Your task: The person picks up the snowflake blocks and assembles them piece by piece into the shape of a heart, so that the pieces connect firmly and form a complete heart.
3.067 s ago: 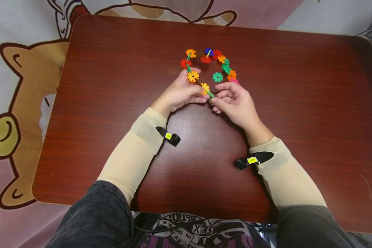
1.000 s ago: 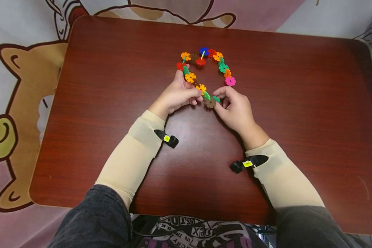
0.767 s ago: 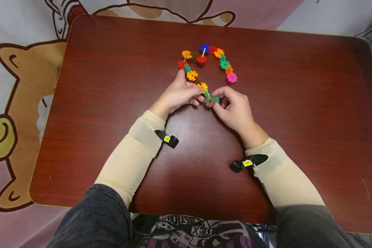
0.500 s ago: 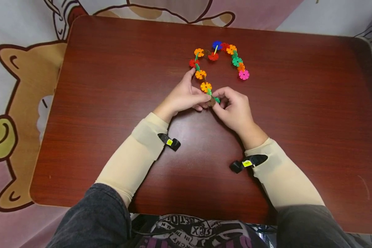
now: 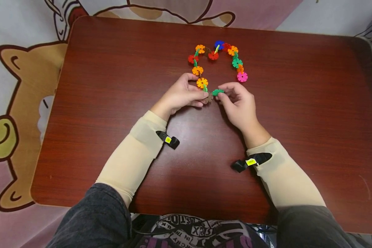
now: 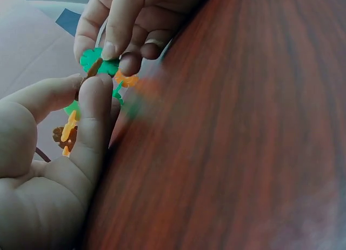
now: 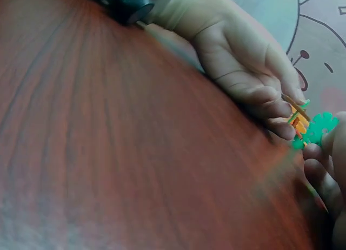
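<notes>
A chain of notched plastic snowflake discs in many colours curves over the table in the head view, with a blue disc point(image 5: 219, 44) at its far side and a pink disc point(image 5: 242, 76) at its right end. My left hand point(image 5: 183, 93) pinches the brown disc point(image 5: 209, 97) at the near end between thumb and fingers. Between thumb and forefinger, my right hand point(image 5: 238, 103) holds a green disc point(image 5: 217, 92). In the left wrist view the green disc point(image 6: 97, 61) meets the brown disc point(image 6: 94, 68) edge-on, their rims overlapping there.
The reddish-brown wooden table point(image 5: 310, 103) spreads around both hands. A cartoon-printed cloth point(image 5: 34, 86) lies beyond its left and far edges. Black camera straps point(image 5: 168, 139) sit on the sleeved wrists.
The green disc that lay loose inside the curve is now in my right hand. My left hand has shifted its grip to the brown end disc, and the chain has moved slightly right.
</notes>
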### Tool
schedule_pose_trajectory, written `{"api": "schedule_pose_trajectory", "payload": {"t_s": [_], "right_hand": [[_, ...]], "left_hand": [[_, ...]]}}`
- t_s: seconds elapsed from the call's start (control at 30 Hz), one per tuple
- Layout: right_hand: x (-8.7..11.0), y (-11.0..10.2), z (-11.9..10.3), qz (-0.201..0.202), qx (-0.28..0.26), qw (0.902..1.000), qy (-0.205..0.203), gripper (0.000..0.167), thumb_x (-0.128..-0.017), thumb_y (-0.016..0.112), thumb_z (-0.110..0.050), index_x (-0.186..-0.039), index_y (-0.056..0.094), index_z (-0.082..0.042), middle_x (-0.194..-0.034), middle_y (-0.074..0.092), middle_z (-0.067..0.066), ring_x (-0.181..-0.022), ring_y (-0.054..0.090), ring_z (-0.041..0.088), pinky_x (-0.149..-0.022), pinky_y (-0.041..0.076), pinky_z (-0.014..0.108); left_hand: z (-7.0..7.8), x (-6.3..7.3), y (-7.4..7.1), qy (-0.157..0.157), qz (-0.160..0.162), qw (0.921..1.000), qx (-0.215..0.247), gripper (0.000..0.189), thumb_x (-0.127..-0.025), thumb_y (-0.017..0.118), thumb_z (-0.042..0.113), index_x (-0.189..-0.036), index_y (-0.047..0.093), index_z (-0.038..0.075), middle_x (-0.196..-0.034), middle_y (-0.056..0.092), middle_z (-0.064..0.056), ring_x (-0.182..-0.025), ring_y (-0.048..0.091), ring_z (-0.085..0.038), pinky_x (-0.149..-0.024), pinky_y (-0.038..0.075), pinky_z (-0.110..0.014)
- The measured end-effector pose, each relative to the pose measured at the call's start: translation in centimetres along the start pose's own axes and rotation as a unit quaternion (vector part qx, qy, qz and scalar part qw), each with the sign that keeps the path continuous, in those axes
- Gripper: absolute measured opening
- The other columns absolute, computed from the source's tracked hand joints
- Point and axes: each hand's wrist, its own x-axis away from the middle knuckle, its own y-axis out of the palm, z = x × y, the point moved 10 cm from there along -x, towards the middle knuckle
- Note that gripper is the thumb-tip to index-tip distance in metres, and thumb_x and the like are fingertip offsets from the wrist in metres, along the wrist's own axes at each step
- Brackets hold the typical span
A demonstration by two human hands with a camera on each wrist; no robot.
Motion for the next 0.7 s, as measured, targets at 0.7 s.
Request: {"api": "schedule_pose_trajectory", "payload": {"t_s": [0.7], "right_hand": [[0.05,0.36,0.04,-0.036,0.001,0.9991,0.024,0.011,-0.096,0.072,0.008,-0.107,0.070,0.008,-0.096,0.075,0.018,-0.083,0.069,0.011,-0.079,0.056,0.021]], "left_hand": [[-0.10,0.00,-0.04,-0.017,-0.017,0.9994,-0.025,0.032,-0.097,0.074,-0.006,-0.096,0.044,0.003,-0.081,0.064,-0.014,-0.070,0.071,-0.020,-0.069,0.063,-0.031]]}}
